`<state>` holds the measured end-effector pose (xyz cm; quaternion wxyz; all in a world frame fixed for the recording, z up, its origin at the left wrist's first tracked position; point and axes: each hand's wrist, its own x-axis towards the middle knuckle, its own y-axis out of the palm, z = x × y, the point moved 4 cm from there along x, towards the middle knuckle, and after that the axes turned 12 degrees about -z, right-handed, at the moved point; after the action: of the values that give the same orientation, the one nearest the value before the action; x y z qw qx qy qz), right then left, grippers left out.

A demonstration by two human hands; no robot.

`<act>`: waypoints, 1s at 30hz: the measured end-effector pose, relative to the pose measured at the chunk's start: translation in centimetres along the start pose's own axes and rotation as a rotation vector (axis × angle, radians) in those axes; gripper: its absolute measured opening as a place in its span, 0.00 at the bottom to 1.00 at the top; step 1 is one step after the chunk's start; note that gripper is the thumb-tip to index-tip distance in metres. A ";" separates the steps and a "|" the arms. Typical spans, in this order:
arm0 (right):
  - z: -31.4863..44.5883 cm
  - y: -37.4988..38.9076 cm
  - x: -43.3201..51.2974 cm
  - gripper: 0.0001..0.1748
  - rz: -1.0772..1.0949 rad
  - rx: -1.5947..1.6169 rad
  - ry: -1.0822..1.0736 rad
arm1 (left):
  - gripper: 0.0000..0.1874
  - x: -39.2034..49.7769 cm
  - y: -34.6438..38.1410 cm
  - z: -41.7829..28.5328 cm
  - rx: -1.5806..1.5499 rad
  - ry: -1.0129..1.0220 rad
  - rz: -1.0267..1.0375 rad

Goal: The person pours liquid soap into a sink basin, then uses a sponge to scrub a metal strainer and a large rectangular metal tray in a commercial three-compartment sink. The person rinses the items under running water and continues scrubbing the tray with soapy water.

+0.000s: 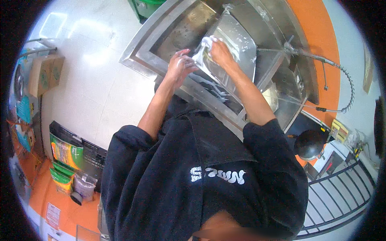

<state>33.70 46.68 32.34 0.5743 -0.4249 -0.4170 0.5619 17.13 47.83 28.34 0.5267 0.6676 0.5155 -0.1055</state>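
Note:
My right hand [222, 54] presses a foam-covered scrubbing pad [207, 45], partly hidden by the fingers, against a rectangular stainless-steel pan [239, 40]. White suds streak the pan, which sits tilted over the metal sink [141, 61]. Soapy and with fingers apart, my left hand [181, 66] is beside the pan's left edge. Whether its fingertips touch that edge, I cannot tell. Below the pan, foam lies on the dark surface of a sink basin [211, 87].
A pre-rinse spray hose [349, 84] arcs at the right, near a pale container [270, 96] in another basin. A wok [308, 145] and a black metal rack [337, 195] are lower right. A green bin [147, 9] stands beyond the sink; a cardboard box [46, 73] is at left.

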 end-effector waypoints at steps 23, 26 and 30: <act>1.4 -1.6 2.5 0.25 0.103 0.119 -0.447 | 0.25 -1.2 0.2 -0.1 -0.090 -0.003 -0.098; 1.3 -1.9 2.8 0.26 0.140 0.156 -0.379 | 0.26 -1.4 0.4 0.0 -0.070 0.028 -0.109; 1.3 -2.3 2.6 0.27 0.167 0.156 -0.304 | 0.28 -1.3 0.5 0.4 -0.029 0.060 -0.119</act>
<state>33.14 49.29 34.90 0.4872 -0.3226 -0.4174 0.6959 17.15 46.75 29.39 0.5135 0.6310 0.5713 -0.1087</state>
